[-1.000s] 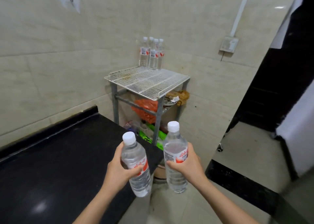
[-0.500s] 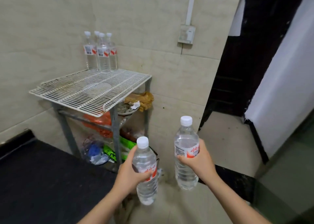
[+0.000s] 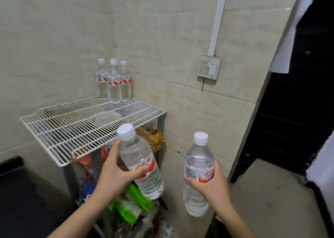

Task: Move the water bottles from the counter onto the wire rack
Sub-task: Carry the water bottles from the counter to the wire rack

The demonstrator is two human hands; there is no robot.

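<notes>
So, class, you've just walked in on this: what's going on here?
A person faces a white wire rack. The left hand grips a tilted clear plastic water bottle with a white cap. The right hand grips a second such bottle, upright. Neither bottle is on the rack yet. Several matching bottles stand in its back corner.

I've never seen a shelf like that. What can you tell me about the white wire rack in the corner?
The wire rack is a flat white grid of thin parallel wires, seemingly coated metal, somewhat stained. It lies level on a grey metal frame in the tiled corner. Four capped water bottles stand upright, clustered at its back corner. Bags are stuffed underneath.
</notes>
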